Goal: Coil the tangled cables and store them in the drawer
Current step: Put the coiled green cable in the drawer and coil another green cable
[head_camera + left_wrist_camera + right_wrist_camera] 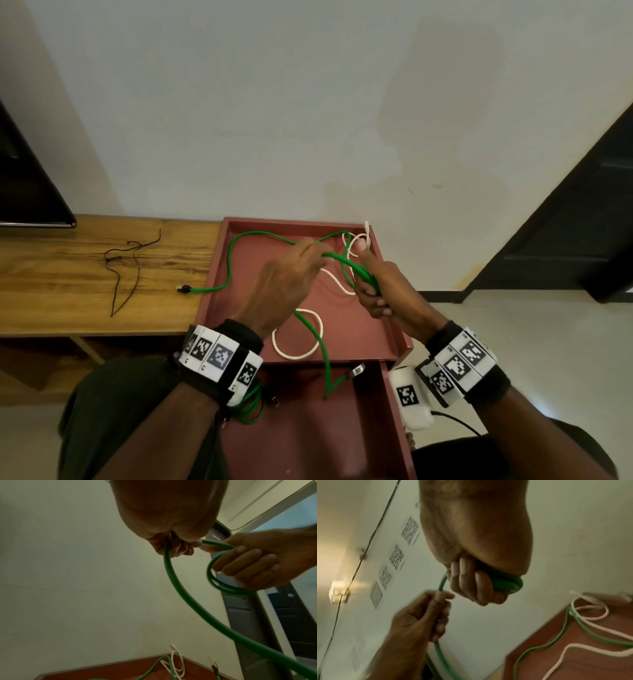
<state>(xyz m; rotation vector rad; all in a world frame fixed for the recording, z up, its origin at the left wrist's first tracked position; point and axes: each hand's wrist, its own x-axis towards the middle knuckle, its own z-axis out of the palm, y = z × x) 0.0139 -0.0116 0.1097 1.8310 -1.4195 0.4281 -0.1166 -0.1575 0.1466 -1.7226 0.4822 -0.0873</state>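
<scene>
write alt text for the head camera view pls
Two hands coil a green cable above a red tray: the right hand grips the loops, the left hand feeds cable in. A white cable lies in the tray, a thin black cord on the wooden shelf.

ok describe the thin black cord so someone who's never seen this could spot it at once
Start at the wooden shelf left of the red tray. The black cord lies loose on the wood, under the dark screen corner. It is the thinnest, the only black one, and neither hand touches it, unlike the green cable and white cable.
</scene>
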